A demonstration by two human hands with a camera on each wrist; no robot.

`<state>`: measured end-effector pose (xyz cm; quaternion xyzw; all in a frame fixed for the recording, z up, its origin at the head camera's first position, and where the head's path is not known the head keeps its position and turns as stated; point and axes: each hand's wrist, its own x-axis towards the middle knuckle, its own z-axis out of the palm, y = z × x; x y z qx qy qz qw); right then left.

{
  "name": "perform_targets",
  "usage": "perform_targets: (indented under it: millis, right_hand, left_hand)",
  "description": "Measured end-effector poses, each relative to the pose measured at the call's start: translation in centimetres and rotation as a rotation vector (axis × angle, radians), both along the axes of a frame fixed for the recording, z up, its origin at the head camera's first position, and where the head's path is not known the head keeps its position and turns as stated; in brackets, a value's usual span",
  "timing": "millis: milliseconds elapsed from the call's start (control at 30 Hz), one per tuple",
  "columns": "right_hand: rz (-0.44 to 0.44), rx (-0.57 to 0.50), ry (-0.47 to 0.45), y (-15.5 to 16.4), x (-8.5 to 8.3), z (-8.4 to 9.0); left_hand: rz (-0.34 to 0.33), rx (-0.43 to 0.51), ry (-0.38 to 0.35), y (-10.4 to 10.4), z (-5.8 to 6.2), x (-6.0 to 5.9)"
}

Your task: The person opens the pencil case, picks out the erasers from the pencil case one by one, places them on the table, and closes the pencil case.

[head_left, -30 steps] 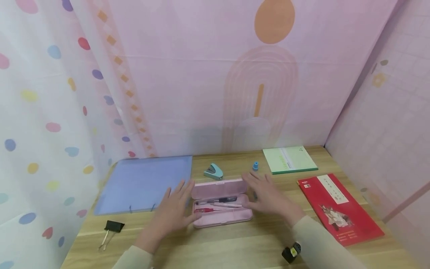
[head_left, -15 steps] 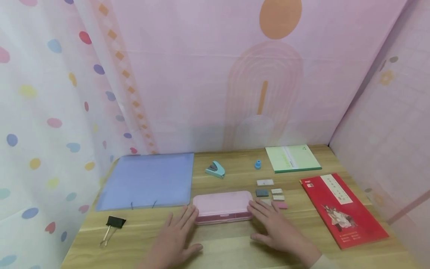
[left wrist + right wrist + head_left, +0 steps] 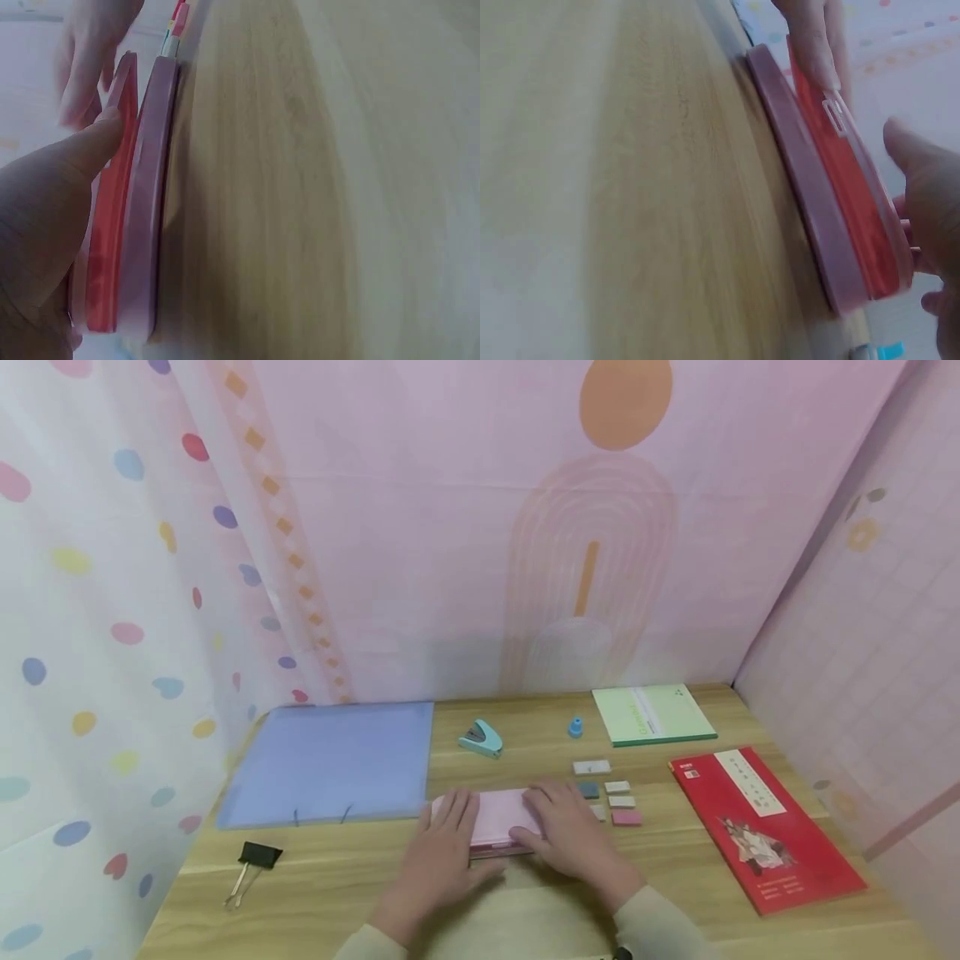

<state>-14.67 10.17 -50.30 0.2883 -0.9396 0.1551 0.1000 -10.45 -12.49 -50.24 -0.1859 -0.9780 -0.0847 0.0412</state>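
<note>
A pink pencil case (image 3: 495,817) lies on the wooden table in the head view. Its lid is down over the base, but a gap shows along the front edge in both wrist views. My left hand (image 3: 441,860) rests on the left part of the lid with fingers straight, its thumb near the front edge. Across the right part of the lid lies my right hand (image 3: 573,833), fingers extended. In the right wrist view, a clear clasp (image 3: 835,114) hangs on the lid's front edge. Whatever is inside the case is hidden.
Several erasers (image 3: 626,818) lie right of the case. Behind are a teal mini stapler (image 3: 481,739) and a small blue object (image 3: 575,727). A blue folder (image 3: 330,764) and black binder clip (image 3: 259,856) lie left; a green notebook (image 3: 652,714) and red book (image 3: 765,835) right.
The pencil case stood open with pens showing one second ago; its lid has come down over them. Both hands have moved from its ends inward onto the lid.
</note>
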Motion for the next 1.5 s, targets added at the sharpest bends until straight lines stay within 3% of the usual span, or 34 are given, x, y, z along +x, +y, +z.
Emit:
perform_targets:
  millis: [133, 267, 567, 1033, 1367, 1500]
  right_hand:
    - [0.001, 0.099, -0.108, -1.1, 0.1, -0.9]
    - [-0.019, 0.117, -0.146, -1.5, 0.5, -1.1]
    - [-0.052, 0.105, -0.164, -1.9, 1.2, -1.0]
    - [-0.046, 0.099, -0.174, -2.1, 1.2, -1.6]
    - [-0.046, 0.103, -0.200, -2.5, 1.1, -1.6]
    - [-0.034, 0.049, -0.175, -1.8, 1.1, -1.4]
  left_hand:
    - [-0.006, 0.002, 0.012, 0.4, -0.5, 0.1]
    - [0.010, 0.011, 0.030, 0.5, -1.0, 0.3]
    - [0.026, 0.011, 0.050, 0.6, -1.6, 0.5]
    - [0.045, -0.008, 0.021, 0.4, -1.7, 0.7]
    - [0.033, 0.026, 0.054, -0.1, -2.0, 0.6]
    - [0.030, 0.056, 0.063, -1.1, -1.7, 0.7]
